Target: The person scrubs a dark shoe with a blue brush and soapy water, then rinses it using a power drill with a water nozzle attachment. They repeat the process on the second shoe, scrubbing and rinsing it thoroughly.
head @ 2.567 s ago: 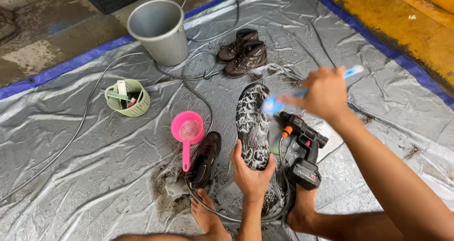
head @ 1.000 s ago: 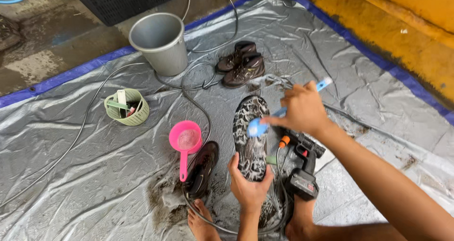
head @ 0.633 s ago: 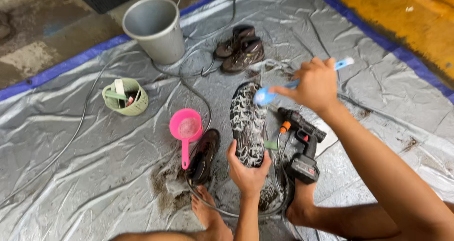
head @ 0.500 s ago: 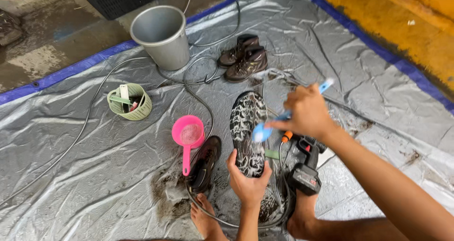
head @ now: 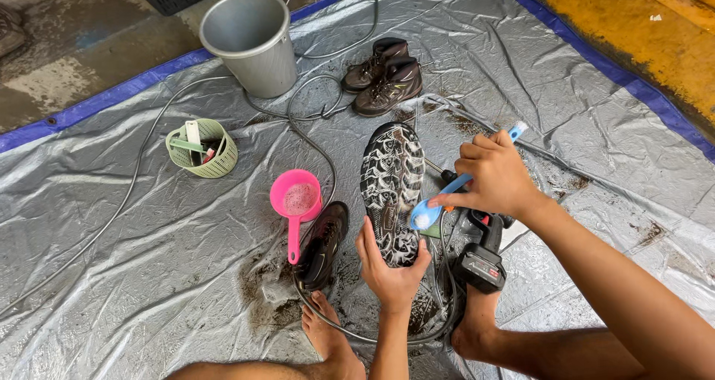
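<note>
Two hands work one boot [head: 391, 190] — left hand [head: 391, 264] fingers cup its heel, right hand [head: 495, 175] fingers grip a blue brush [head: 447, 197] at the sole.

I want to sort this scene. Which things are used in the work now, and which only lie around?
In use:
left hand holding the upturned boot
right hand with the blue brush

Lying about:
grey bucket
pair of boots
green basket
pink scoop
power tool
</note>
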